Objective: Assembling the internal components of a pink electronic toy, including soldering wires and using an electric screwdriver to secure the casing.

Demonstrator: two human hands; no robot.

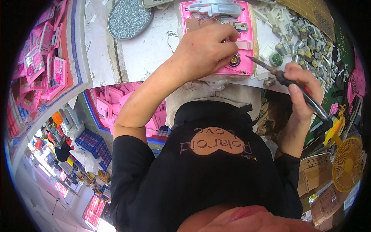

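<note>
Head view's showing a white bench [148, 54] with the pink plastic shell [247, 34] sitting open on it; I'm guessing it'd be feeling light, stiff and slick, side walls being the best hold. Left hand [208, 49] is hanging over it, bent fingers hiding the tips, so can't tell if it's pinching anything. Right hand [303, 91] is gripping the soldering iron [285, 79]. Thin wires [201, 16] are looking fragile; I'm not making out where they're ending.
</note>
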